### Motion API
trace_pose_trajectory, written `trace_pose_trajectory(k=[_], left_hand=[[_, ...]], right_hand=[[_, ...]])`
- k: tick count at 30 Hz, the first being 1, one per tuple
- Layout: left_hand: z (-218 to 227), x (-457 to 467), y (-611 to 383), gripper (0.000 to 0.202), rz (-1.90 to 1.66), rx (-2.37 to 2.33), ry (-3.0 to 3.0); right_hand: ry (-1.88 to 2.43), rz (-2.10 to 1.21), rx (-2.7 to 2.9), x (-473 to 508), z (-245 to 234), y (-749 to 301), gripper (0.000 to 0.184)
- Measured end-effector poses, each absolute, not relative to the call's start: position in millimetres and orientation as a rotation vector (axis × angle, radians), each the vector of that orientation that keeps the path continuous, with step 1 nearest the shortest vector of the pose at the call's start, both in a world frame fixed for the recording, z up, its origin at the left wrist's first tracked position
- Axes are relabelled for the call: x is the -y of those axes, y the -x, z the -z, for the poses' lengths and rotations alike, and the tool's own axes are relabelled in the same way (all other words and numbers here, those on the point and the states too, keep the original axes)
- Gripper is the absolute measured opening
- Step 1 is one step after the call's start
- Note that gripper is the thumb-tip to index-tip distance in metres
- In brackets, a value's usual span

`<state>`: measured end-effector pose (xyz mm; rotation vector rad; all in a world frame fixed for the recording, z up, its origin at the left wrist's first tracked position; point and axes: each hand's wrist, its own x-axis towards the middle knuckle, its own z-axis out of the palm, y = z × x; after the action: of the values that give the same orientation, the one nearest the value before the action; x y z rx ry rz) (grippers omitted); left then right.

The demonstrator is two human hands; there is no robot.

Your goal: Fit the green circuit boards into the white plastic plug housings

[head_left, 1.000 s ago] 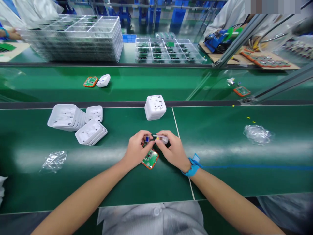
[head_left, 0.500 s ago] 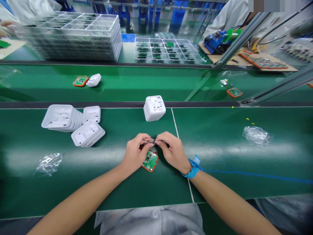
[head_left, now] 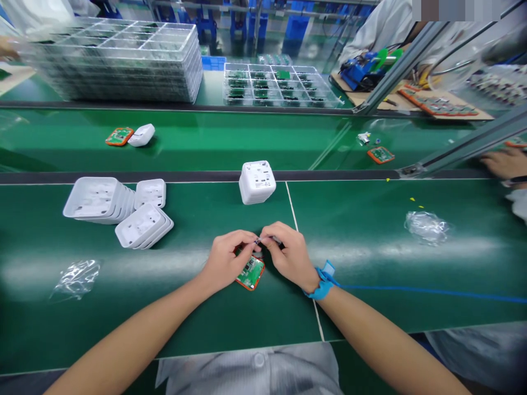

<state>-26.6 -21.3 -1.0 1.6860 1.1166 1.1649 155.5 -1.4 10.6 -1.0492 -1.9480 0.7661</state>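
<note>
My left hand (head_left: 231, 257) and my right hand (head_left: 287, 253) meet at the middle of the green bench, thumbs and forefingers pinched together. Between the fingertips is a small part (head_left: 258, 240), too tiny to name. Under my left fingers lies a green circuit board (head_left: 251, 272) with an orange edge, partly hidden by that hand. A blue wrist strap (head_left: 324, 282) is around my right wrist. Beyond the hands stands a stack of white square plastic covers (head_left: 257, 182).
More white covers (head_left: 142, 226) are stacked at the left. Clear plastic bags lie left (head_left: 78, 278) and right (head_left: 427, 227). Behind the dark rail, a green belt (head_left: 247, 140) carries boards and a white housing (head_left: 141, 135). A co-worker's hand (head_left: 508, 163) is at the far right.
The co-worker's hand has come into view at the right. Items on the belt have shifted left. My hands stay pinched together, with slight finger movement.
</note>
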Motion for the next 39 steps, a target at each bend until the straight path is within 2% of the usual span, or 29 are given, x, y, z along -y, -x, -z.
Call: trace_pose_trajectory(k=[16, 20, 24, 27, 28, 29, 31, 33, 36, 39], left_hand=[[2, 20, 25, 0.013, -1.042, -1.093, -1.477], [-5, 17, 29, 0.012, -1.08, -1.235, -1.987], [-31, -9, 30, 0.024, -1.229, -1.395, -2.627], [-62, -38, 23, 0.033, -1.049, -1.482, -2.871], [-72, -47, 21, 0.037, -0.939, -1.535, -2.898], [-79, -55, 18, 0.038, -0.834, -1.587, -2.908], [-88, -66, 14, 0.034, -0.67, -1.665, -2.906], [-88, -72, 14, 0.026, -0.599, -1.675, -2.915], [-80, -71, 18, 0.022, -0.743, -1.688, -2.909], [-72, -57, 26, 0.025, -1.14, -1.658, -2.877]], right_hand=[[0.98, -0.86, 1.875, -3, -6, -153, 0.017], [1.08, -0.707, 2.17, -7, -19, -166, 0.021], [1.184, -0.641, 2.45, -16, -30, -189, 0.022], [1.312, -0.37, 2.54, -19, -37, -201, 0.01], [1.406, -0.246, 2.526, -18, -38, -204, 0.013], [1.514, -0.152, 2.498, -16, -39, -206, 0.024], [1.692, -0.13, 2.457, -11, -38, -207, 0.036], [1.756, -0.254, 2.454, -8, -33, -206, 0.027], [1.728, -0.381, 2.447, -8, -22, -203, 0.013], [1.646, -0.333, 2.407, -10, -17, -199, 0.01]])
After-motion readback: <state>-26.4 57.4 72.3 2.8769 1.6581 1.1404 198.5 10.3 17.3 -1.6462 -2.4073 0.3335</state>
